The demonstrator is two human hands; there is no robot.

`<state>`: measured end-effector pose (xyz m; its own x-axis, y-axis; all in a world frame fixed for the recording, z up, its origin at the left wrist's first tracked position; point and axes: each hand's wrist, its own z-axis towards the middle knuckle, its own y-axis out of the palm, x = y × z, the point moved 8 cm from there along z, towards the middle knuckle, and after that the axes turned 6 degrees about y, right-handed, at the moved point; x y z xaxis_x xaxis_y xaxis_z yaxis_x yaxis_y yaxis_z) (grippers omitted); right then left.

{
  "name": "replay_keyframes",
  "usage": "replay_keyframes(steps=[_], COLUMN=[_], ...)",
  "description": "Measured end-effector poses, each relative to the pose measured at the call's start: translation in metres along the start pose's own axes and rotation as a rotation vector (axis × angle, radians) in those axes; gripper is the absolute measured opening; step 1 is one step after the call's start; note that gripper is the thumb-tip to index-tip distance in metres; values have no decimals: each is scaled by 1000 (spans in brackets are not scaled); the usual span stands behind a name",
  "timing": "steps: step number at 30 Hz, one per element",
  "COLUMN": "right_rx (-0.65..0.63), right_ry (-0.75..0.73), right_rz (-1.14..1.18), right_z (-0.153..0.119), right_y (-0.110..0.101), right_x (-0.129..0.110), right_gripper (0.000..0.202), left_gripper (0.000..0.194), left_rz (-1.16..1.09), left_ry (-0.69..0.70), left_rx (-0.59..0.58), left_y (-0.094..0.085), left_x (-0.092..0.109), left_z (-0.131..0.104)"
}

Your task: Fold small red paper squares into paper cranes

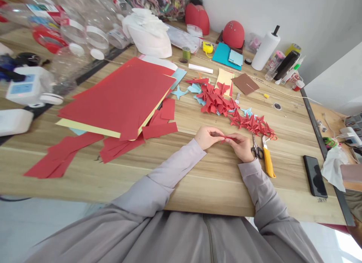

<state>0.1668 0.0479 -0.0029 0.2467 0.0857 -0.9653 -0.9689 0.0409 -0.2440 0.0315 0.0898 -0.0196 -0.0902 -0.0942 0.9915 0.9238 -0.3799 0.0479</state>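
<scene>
Between my two hands is a small piece of red paper [223,139], mostly covered by fingers, so its folds cannot be made out. My left hand [208,137] pinches it from the left. From the other side, my right hand [240,145] grips it with thumb and fingertips. Just beyond lies a heap of folded red paper pieces [216,101], with a row of red paper stars [250,121] to its right. Black-handled scissors [256,150] and a yellow utility knife [268,159] rest beside my right hand.
A stack of large red sheets [121,93] covers the left of the table, with cut red strips [63,155] around it. Plastic bottles [93,29] crowd the back left. A black phone [314,176] lies near the right edge. A white bottle [265,50] stands at the back.
</scene>
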Motion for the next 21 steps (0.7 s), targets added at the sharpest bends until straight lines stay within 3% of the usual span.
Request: replay_keyframes(steps=[21], right_rx=[-4], right_ry=[20], right_rz=[77], right_z=[0], right_y=[0], right_x=[2], right_gripper=[14], left_gripper=[34], left_rz=[-69], left_ry=[-14], left_rx=[-20], left_y=[4], left_x=[-6], left_z=[1])
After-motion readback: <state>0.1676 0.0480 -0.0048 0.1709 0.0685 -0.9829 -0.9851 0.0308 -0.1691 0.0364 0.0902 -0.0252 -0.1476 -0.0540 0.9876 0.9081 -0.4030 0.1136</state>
